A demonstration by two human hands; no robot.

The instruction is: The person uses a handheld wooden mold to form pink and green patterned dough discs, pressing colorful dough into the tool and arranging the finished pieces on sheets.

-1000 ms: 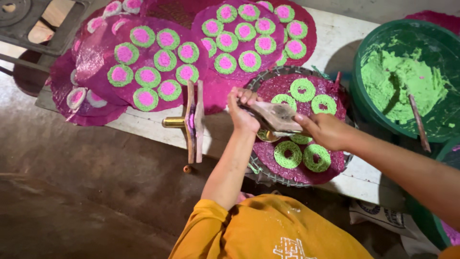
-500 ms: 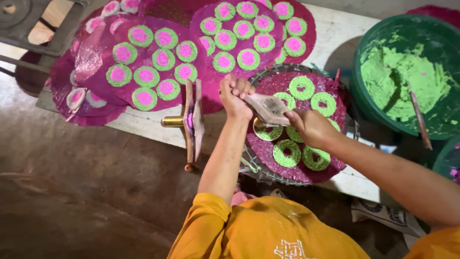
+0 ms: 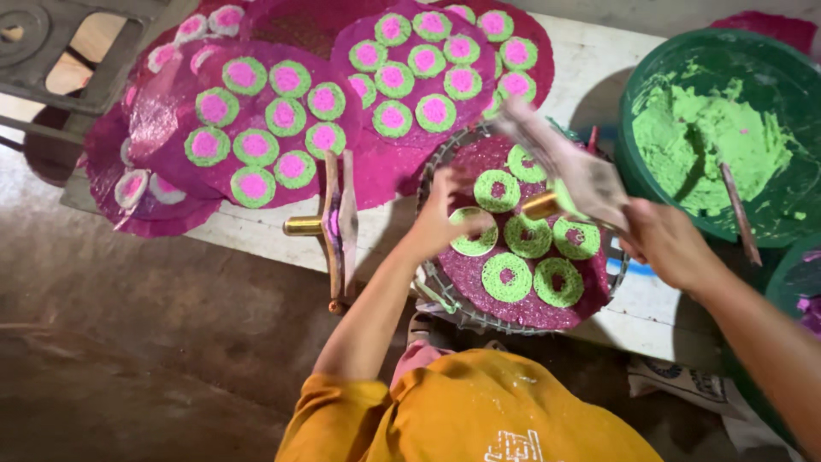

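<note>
Craft workshop — dye tub (image 3: 718, 137), coloured rings drying on sheets (image 3: 256, 128).

Two hands are in view: left hand (image 3: 445, 218) and right hand (image 3: 671, 244). One round wire tray (image 3: 513, 321) carries seven green rings (image 3: 506, 276). Two magenta sheets behind it bear green-and-pink discs: ten on the nearer sheet (image 3: 162, 137), twelve on the farther sheet (image 3: 530, 34). One green tub (image 3: 637, 94) of green paste holds one stick (image 3: 740, 214). One wooden press (image 3: 336, 224) with one brass handle.
</note>
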